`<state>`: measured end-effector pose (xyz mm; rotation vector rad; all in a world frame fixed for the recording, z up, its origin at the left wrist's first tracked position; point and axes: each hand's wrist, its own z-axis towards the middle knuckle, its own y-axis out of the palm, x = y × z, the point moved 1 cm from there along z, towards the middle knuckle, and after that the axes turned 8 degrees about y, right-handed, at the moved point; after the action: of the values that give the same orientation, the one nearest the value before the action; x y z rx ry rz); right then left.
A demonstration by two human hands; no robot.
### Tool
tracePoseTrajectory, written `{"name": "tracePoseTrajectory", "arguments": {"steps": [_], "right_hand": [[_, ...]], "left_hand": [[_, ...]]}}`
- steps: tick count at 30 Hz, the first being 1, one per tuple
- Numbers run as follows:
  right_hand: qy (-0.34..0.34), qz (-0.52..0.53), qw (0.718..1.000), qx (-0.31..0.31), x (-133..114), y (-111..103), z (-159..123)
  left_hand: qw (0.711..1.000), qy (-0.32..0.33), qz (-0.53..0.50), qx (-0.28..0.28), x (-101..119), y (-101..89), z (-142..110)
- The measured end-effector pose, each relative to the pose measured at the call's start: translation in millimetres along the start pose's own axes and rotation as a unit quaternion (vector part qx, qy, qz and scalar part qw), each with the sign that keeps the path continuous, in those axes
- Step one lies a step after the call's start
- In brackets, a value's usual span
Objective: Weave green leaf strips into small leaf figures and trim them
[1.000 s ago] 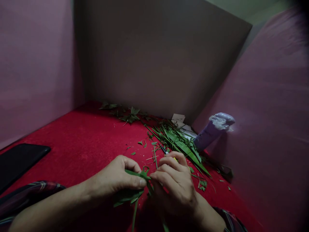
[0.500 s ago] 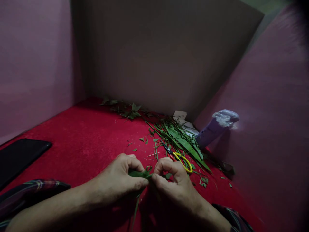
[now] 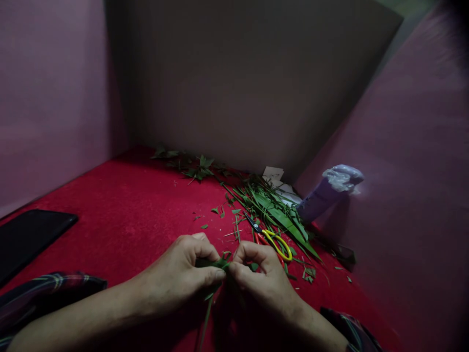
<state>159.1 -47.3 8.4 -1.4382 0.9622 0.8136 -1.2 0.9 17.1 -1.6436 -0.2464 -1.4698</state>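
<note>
A bundle of folded green leaf strips (image 3: pixel 220 264) is held close to me, low in the middle of the view. My left hand (image 3: pixel 185 269) pinches it between thumb and fingers, and a narrow strip (image 3: pixel 205 320) hangs down below. My right hand (image 3: pixel 258 271) meets it from the other side, thumb and forefinger pressed together at the bundle's right end. The fingertips hide exactly which strip the right hand pinches. Just beyond that hand lie scissors (image 3: pixel 269 238) with yellow and red handles and dark blades.
Long green leaves (image 3: pixel 278 215) are heaped at the back right, with lobed leaves (image 3: pixel 201 169) farther left. White papers (image 3: pixel 273 174) and a purple container (image 3: pixel 322 195) topped with clear plastic stand behind. A flat black object (image 3: pixel 36 234) lies left on the red cloth (image 3: pixel 135 210), with scraps scattered about.
My right hand has drawn its fingers in to a pinch and moved slightly down, uncovering the scissors' handles. My left hand keeps its hold on the bundle. The view has shifted slightly.
</note>
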Motion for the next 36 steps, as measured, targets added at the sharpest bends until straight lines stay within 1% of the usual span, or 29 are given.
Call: {"name": "tracePoseTrajectory", "arguments": {"steps": [4, 10, 12, 14, 19, 23, 27, 30, 33, 36], "right_hand": [[0.003, 0.019, 1.000, 0.003, 0.6, 0.4, -0.3], [-0.009, -0.005, 1.000, 0.012, 1.8, -0.4, 0.4], [-0.023, -0.023, 0.999, 0.018, 1.6, -1.5, 1.2], [-0.052, -0.047, 0.997, 0.025, 0.6, -3.1, 2.1], [-0.138, -0.081, 0.987, 0.019, -3.1, -8.6, 4.5], [-0.160, -0.076, 0.984, 0.004, -4.1, -12.1, 4.0], [-0.154, -0.085, 0.984, 0.013, -3.4, -9.2, 1.0], [-0.128, -0.079, 0.989, 0.016, -2.9, -4.8, 1.1], [-0.101, -0.059, 0.993, 0.001, -2.3, -2.1, 3.7], [-0.093, -0.051, 0.994, 0.001, -0.9, -1.9, 5.7]], "left_hand": [[1.000, 0.008, 0.000, -0.007, -0.1, -0.4, 2.0], [1.000, 0.011, -0.006, -0.002, -1.4, 0.6, 0.7], [0.999, -0.004, -0.039, -0.002, -2.1, 1.6, -0.3], [0.996, -0.018, -0.091, -0.004, -2.9, 2.3, -0.6], [0.972, -0.061, -0.228, -0.009, -2.0, 0.5, 1.8], [0.957, -0.094, -0.275, -0.011, -1.0, -1.4, 3.2], [0.957, -0.086, -0.277, -0.003, -5.5, -0.8, 3.4], [0.958, -0.073, -0.277, -0.004, -9.6, 1.0, 3.3], [0.955, -0.078, -0.286, -0.016, -10.9, 3.2, 2.6], [0.955, -0.095, -0.281, -0.011, -10.5, 4.6, 1.2]]}}
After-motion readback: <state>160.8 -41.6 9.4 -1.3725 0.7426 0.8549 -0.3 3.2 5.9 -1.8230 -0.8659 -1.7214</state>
